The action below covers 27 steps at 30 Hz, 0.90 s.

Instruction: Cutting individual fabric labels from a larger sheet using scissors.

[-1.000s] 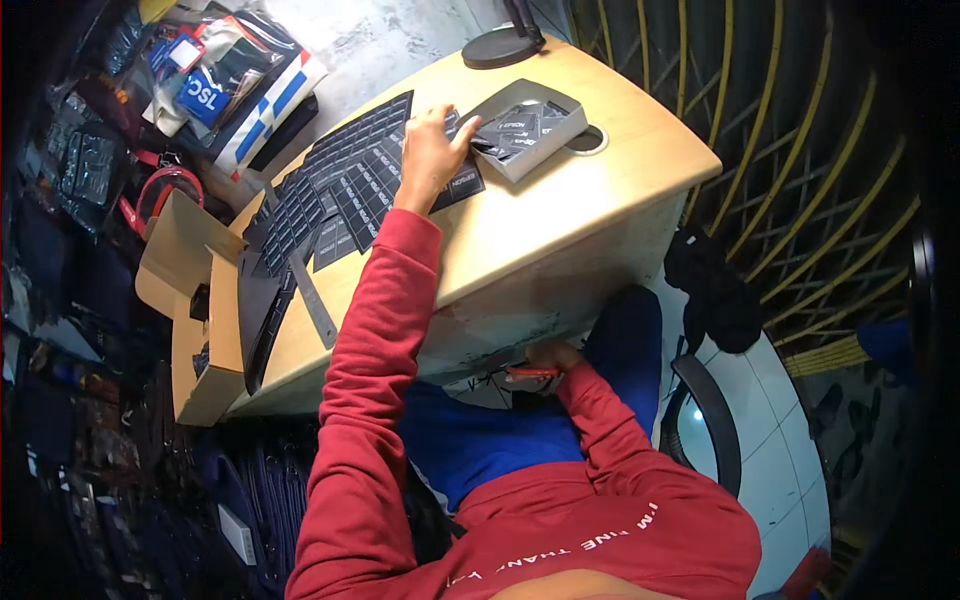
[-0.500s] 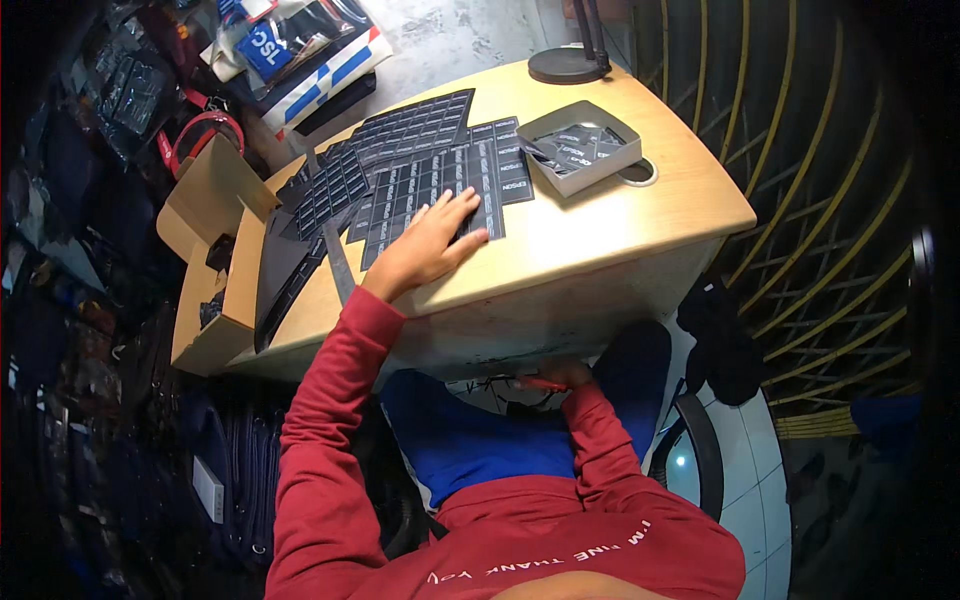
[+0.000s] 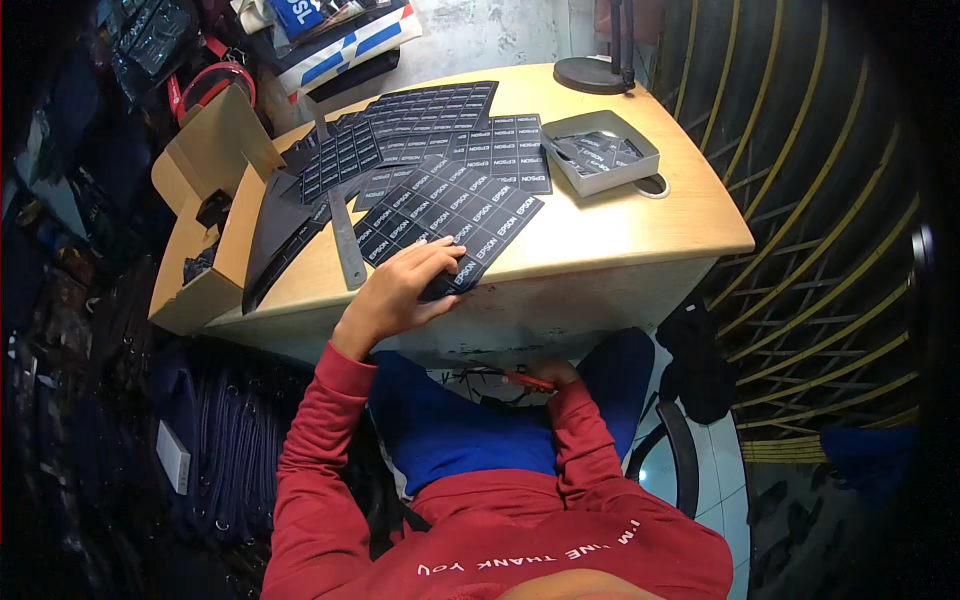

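Black sheet (image 3: 475, 215): whole, left hand (image 3: 405, 285) pinching its corner
Red tool (image 3: 535, 383): right hand (image 3: 560, 372) gripping it
Grey box (image 3: 620, 180) beyond hands: separated pieces (image 3: 600, 152)
Further sheets (image 3: 435, 105): seemingly whole

- Upper garment: long-sleeved red sweatshirt (image 3: 480, 535), loose cut, one uniform colour as ground for the print.
- Marking: white capital lettering (image 3: 522, 565), set in one line that appears curved across the chest.
- Left sleeve (image 3: 318, 475): red, full length, fabric gathered in transverse folds along the forearm.
- Left cuff (image 3: 346, 368): smooth red band, fitted at the wrist.
- Right sleeve (image 3: 586, 440): red, matching the left, creased around the forearm.
- Hem (image 3: 480, 482): red, overlapping the trousers at the waist.
- Trousers (image 3: 455, 430): saturated blue over the lap, darker navy toward the right knee.
- Left hand (image 3: 400, 290) and right hand (image 3: 556, 372): bare.
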Motion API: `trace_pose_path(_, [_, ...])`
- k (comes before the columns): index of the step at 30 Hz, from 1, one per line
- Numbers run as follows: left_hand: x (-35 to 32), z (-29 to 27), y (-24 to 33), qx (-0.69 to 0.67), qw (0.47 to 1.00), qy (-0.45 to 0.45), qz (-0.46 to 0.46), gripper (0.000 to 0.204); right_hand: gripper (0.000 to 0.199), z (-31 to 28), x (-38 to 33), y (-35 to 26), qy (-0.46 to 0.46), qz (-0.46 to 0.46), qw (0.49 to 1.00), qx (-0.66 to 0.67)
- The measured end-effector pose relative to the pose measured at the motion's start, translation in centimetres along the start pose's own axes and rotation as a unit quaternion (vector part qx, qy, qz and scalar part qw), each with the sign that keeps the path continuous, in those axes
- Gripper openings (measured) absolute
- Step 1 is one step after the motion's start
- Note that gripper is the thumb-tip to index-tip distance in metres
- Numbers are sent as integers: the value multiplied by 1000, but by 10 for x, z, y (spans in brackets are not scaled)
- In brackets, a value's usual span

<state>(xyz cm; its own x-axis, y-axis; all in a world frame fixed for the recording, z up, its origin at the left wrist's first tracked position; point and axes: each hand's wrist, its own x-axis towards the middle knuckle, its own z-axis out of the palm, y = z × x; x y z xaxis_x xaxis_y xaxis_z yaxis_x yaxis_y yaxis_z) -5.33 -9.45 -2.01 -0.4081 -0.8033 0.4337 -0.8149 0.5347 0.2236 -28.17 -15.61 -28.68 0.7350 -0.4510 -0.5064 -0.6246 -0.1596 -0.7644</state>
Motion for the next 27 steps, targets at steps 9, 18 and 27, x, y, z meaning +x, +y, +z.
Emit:
trace_pose_path(9, [-10, 14, 31, 77, 995, 49, -52, 58, 47, 7, 4, 14, 42, -36, 997, 54])
trace_pose_path(18, [-22, 28, 26, 1, 990, 108, -94, 33, 45, 8, -5, 4, 40, -52, 987, 146])
trace_pose_path(27, [-47, 8, 3, 77, 984, 137, -88, 38, 36, 6, -11, -11, 20, -4, 993, 119])
